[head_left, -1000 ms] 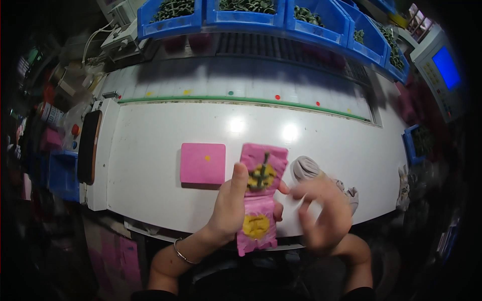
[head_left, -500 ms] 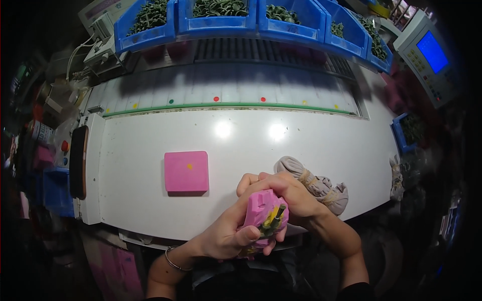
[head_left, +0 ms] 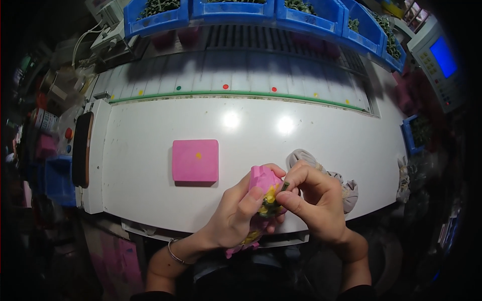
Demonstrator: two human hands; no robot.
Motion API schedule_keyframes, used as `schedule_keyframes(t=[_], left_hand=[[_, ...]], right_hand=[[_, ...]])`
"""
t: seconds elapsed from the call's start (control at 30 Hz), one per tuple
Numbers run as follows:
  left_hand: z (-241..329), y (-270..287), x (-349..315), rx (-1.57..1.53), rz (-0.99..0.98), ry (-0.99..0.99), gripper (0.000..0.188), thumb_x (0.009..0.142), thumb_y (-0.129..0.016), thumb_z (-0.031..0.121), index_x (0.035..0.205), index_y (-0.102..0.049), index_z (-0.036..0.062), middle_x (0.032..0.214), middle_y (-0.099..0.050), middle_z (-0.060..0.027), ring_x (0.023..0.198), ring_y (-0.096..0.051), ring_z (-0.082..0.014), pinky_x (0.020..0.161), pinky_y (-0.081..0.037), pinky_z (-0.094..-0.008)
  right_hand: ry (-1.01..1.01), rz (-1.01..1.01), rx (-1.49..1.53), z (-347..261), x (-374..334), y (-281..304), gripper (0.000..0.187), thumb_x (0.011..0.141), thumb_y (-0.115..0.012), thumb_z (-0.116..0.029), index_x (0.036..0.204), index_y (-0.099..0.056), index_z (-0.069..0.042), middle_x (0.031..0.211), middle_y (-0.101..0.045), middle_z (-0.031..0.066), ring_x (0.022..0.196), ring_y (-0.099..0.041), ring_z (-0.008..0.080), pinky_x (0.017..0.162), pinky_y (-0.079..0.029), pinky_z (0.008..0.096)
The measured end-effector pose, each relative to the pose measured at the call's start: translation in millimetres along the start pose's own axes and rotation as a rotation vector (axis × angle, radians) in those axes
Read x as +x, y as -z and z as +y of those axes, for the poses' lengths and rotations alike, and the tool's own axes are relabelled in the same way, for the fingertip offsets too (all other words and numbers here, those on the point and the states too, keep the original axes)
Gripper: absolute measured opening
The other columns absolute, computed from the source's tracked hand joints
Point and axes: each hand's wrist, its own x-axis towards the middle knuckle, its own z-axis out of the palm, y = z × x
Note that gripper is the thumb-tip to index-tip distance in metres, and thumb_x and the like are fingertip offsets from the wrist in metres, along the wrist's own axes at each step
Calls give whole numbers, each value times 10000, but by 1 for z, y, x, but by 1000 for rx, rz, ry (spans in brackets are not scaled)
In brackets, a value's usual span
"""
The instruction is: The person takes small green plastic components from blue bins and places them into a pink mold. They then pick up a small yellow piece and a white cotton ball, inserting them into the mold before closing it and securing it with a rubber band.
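My left hand is closed around a soft pink rubber mould and holds it upright over the table's near edge. The mould has yellow patches, and dark green material shows at its opening. My right hand pinches a small dark green rod-like piece that sticks out of the mould; the fingertips partly hide where it joins. To the left on the white table lies a square pink block with a yellow mark. Behind my right hand rests a tied, light grey cloth bundle.
Blue bins of small dark green pieces line the far side, above a pale strip with coloured dots. A control panel with a blue screen stands at the far right. A dark flat phone-like object lies at the left edge.
My right hand has come off the mould's back and now pinches the green piece at its front. The mould is tilted differently. The whole view has shifted slightly.
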Motion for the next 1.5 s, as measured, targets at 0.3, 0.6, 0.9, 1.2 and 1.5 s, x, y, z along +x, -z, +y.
schedule_keyframes(t=[0.3,0.6,0.9,1.2,1.5], left_hand=[[-2,-6,0,-8,17,5,470,964,-271,369,1228,-381,-4,877,-559,-95,714,-563,-121,600,-469,-235],[-8,-5,7,-39,118,-43,464,978,-211,347,1201,-399,-14,835,-578,-106,625,-563,-136,576,-483,-252],[-1,33,1,260,14,45,426,939,-427,313,1183,-506,-27,842,-587,-84,719,-578,-113,711,-471,-251],[2,1,-14,563,198,-362,378,709,-725,-14,1073,-624,4,1013,-564,-92,924,-564,-150,817,-455,-260],[-2,0,-22,507,279,-429,363,719,-710,-19,1065,-604,-49,1001,-561,-110,899,-559,-147,799,-448,-253]], right_hand=[[26,155,177,-1,-13,-10,126,762,-661,49,748,-548,-5,754,-480,21,651,-409,71,701,-388,246],[319,173,-120,-2,-15,-8,153,711,-690,53,729,-561,-27,695,-522,17,629,-408,107,620,-322,232],[360,251,176,1,-15,6,151,819,-608,36,940,-517,46,823,-566,93,703,-501,101,672,-415,227],[58,21,343,1,-19,-2,166,842,-571,81,996,-511,76,888,-614,146,752,-626,124,633,-520,213],[355,84,-260,6,-21,-6,186,748,-681,79,915,-600,59,818,-651,137,667,-638,157,587,-510,232]])
